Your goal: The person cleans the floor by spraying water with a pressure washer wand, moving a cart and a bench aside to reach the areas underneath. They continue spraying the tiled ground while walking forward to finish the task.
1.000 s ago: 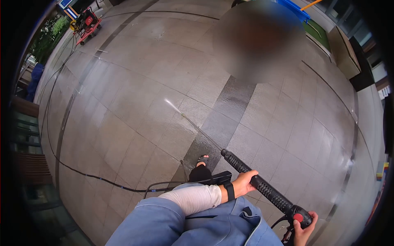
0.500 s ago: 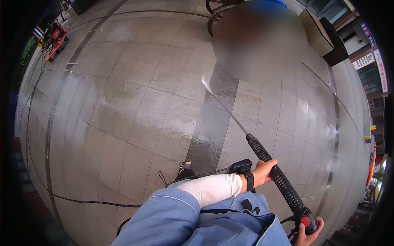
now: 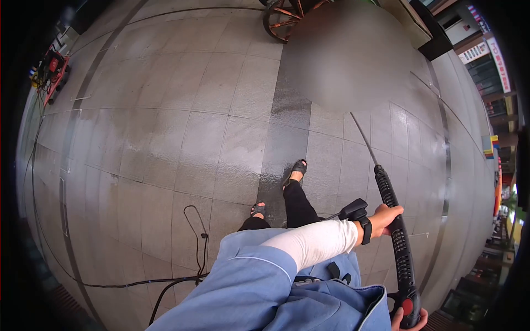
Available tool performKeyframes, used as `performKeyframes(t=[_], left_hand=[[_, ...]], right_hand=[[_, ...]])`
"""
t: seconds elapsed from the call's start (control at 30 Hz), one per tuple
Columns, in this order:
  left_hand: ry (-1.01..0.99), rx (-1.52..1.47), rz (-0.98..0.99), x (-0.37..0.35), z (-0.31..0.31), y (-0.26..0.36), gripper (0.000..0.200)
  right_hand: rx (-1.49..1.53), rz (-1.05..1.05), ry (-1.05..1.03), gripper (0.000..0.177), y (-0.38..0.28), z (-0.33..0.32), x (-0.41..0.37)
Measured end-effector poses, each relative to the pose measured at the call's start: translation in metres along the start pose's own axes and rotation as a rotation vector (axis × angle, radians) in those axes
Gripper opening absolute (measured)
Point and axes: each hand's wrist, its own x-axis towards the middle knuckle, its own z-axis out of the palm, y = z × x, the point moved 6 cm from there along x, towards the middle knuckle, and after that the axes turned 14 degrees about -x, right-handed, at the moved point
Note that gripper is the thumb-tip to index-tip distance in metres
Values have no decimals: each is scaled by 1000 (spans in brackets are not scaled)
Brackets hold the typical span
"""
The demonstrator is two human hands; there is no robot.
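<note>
A black pressure washer gun point(image 3: 402, 251) with a perforated barrel slants along my right side. Its thin metal lance point(image 3: 364, 135) points up and forward over wet paving, and a blurred patch covers the tip. My left hand point(image 3: 385, 218), with a black strapped device point(image 3: 360, 218) at the wrist, wraps around the barrel's middle. At the bottom edge, my right hand point(image 3: 408, 321) grips the rear end beside a red round button point(image 3: 407, 305). Part of that hand is cut off by the frame.
Wet stone tiles point(image 3: 204, 140) spread ahead, crossed by a dark strip point(image 3: 287, 121). A black hose point(image 3: 124, 284) runs along the ground at left toward a red wheeled machine point(image 3: 55, 69). A spoked wheel point(image 3: 281, 25) stands at the top. My sandalled feet point(image 3: 298, 167) are below.
The gun has swung right and its lance now points farther right. The white spray seen earlier at the tip is no longer visible. One foot has come forward into view.
</note>
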Motion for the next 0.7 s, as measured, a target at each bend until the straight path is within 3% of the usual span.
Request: performKeyframes(t=[0.17, 0.33, 0.4, 0.43, 0.47, 0.53, 0.6, 0.63, 0.7], left_hand=[[-9, -126, -124, -27, -4, -63, 19], [275, -310, -233, -77, -98, -154, 18], [239, -340, -193, -70, -121, -174, 17], [286, -277, -181, -82, -125, -189, 16], [230, -219, -160, -91, -124, -216, 17], [217, -19, -190, -91, -126, -285, 18], [132, 118, -302, -124, -98, -373, 17], [107, 148, -330, -99, -102, -357, 18], [121, 212, -410, -131, -97, -388, 21]], right_hand=[[-19, 14, -165, 55, 34, -43, 10], [44, 200, -308, 51, 138, -55, -66], [3, 181, -268, 50, 165, -70, -95], [135, 380, -306, 49, 211, -77, -133], [133, 348, -233, 48, 220, -90, -157], [-158, 286, -152, 51, 231, -128, -195], [-212, 355, -31, 53, 286, -192, -258], [-115, 470, 2, 54, 268, -166, -243], [-100, 515, -6, 50, 298, -197, -272]])
